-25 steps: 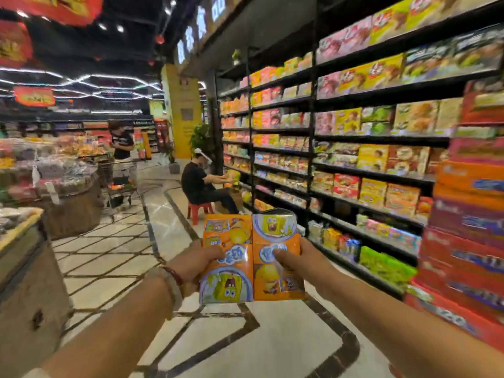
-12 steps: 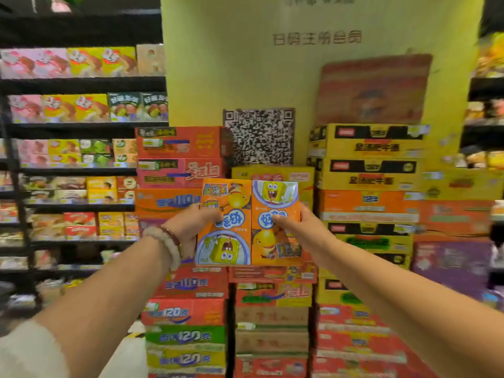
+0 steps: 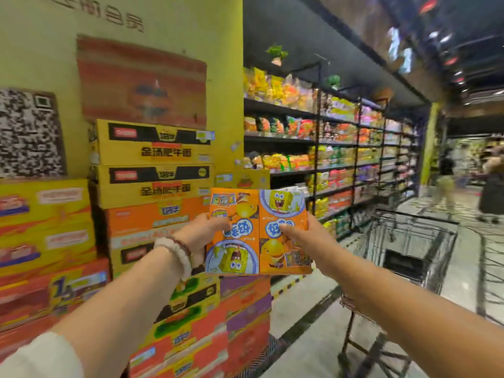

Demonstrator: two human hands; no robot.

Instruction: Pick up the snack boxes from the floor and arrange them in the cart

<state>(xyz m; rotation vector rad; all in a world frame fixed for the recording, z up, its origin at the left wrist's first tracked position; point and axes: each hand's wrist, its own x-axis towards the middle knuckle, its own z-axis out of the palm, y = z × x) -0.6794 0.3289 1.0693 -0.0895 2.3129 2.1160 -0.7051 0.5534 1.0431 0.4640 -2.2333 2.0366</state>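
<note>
Two orange cartoon snack boxes are held side by side at chest height in front of me. My left hand [image 3: 200, 234] grips the left snack box [image 3: 233, 233] at its left edge, thumb on the front. My right hand [image 3: 311, 241] grips the right snack box [image 3: 283, 227] at its right edge, thumb across the printed face. A black wire shopping cart [image 3: 409, 241] stands to the right, just beyond my right forearm, its basket open at the top.
A tall stack of cardboard cartons [image 3: 152, 186] stands against a yellow pillar [image 3: 169, 50] on the left. Black shelves of snack bags [image 3: 327, 148] run along the aisle behind the cart. Two people [image 3: 447, 181] stand far down the tiled aisle at right.
My view has swung to the right: from the aisle, past the carton stack, until the cart came into sight. Both hands still hold the two boxes together in front of me.
</note>
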